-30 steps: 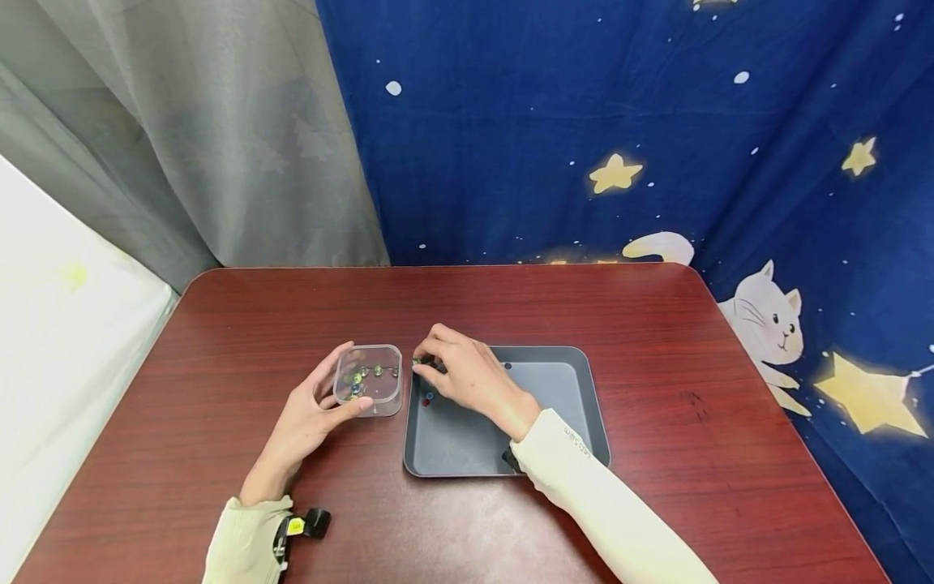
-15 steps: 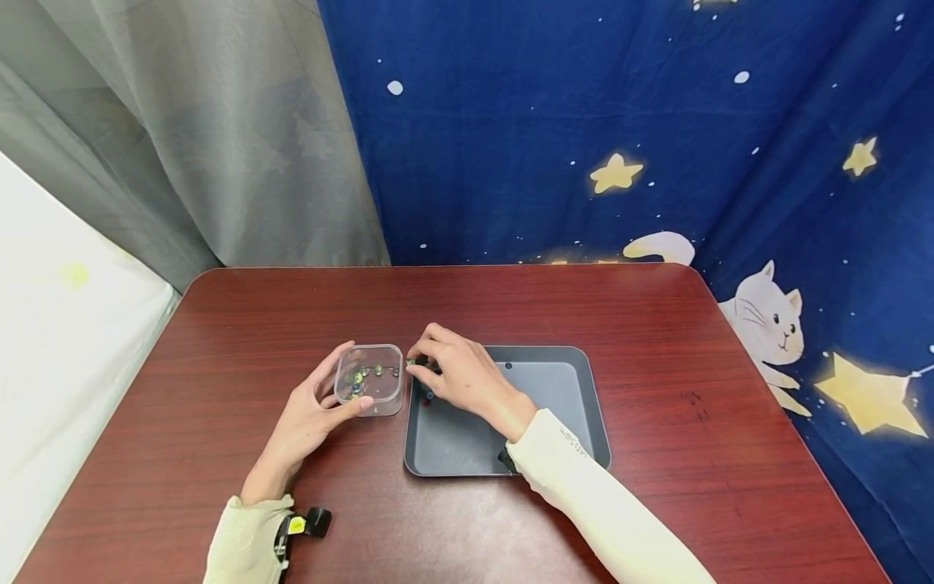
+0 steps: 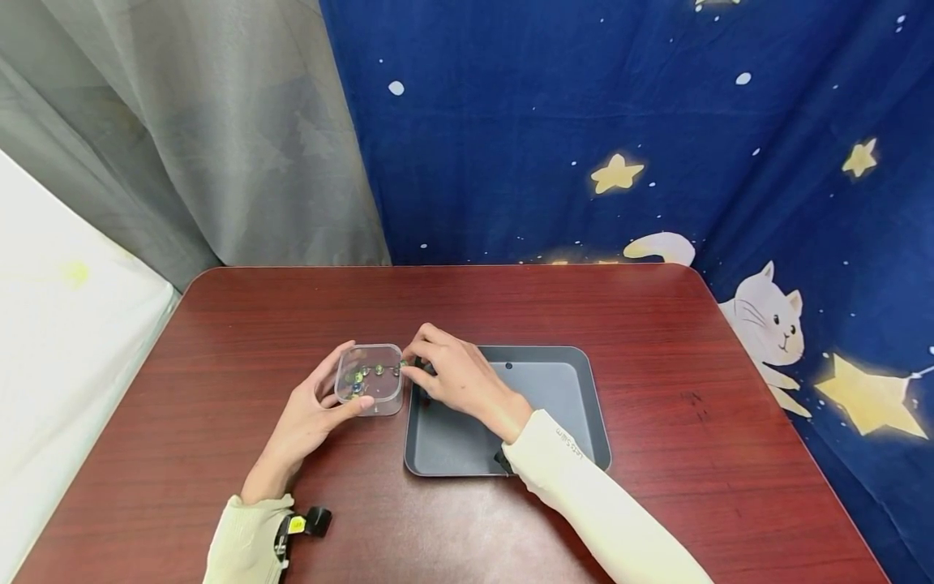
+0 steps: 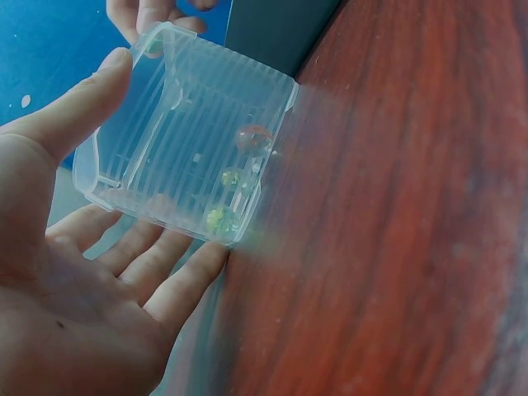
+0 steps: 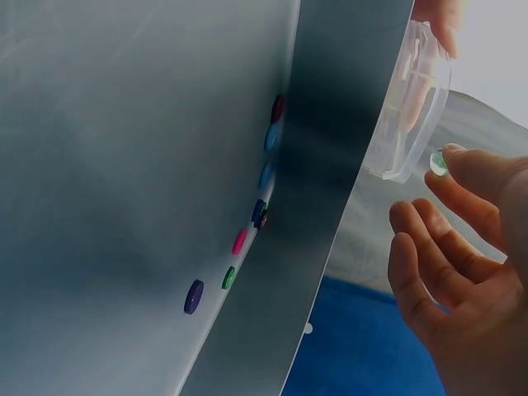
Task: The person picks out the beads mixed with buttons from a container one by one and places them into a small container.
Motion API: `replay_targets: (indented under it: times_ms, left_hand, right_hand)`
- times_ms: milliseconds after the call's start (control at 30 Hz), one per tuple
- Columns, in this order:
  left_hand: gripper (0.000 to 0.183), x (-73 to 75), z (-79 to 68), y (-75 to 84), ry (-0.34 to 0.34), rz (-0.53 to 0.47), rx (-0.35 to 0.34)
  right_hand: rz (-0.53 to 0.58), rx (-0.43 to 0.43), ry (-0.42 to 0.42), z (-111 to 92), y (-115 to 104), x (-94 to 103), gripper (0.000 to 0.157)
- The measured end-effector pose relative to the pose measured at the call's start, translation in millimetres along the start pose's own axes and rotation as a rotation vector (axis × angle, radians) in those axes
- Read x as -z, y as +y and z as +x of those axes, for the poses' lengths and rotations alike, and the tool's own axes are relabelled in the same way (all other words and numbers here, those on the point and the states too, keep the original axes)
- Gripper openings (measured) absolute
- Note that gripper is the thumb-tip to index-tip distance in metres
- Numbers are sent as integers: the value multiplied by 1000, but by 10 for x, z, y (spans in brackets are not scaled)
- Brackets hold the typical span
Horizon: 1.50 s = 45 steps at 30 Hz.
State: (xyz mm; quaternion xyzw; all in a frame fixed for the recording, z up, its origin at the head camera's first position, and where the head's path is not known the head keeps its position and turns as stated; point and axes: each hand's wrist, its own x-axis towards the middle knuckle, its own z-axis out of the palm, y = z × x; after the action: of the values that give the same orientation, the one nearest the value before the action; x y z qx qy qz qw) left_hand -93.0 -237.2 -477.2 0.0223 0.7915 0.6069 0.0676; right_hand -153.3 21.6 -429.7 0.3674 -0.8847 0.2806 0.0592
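Observation:
My left hand (image 3: 310,418) grips a clear plastic box (image 3: 388,405), thumb on the near side and fingers round the other. Several glass marbles (image 3: 379,370) lie inside it, and the left wrist view shows them gathered along one side. Beside the box's right rim, my right hand (image 3: 463,377) pinches a greenish clear marble (image 5: 439,163) between thumb and index finger. Under that hand is a grey tray (image 3: 467,446). Several coloured buttons lie along its wall in the right wrist view, among them a purple button (image 5: 194,297) and a pink button (image 5: 239,242).
Both box and tray stand on a reddish-brown wooden table (image 3: 657,324), the box just left of the tray. A small dark round spot (image 3: 508,366) shows near the tray's far edge. Behind the table hang a grey curtain (image 3: 292,162) and a blue curtain (image 3: 496,122).
My right hand has moved a little left with the marble, from over the tray's left edge to the box's rim. The left hand and box have stayed in place.

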Motion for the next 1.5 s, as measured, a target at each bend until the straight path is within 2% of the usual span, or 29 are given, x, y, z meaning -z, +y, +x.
replay_targets:
  times_ms: [267,900,1500]
  left_hand:
    - [89,9,0,-10,-2,-3,1]
    - [88,-8,-5,-7,-13,-14,5]
    - [88,9,-7,-28,3,24,-11]
  right_hand:
    - [-30,20,6,20,-22,-21,16]
    - [-9,55,-23,61,-44,-81,20]
    - [-27,34,-27,42,-42,-55,21]
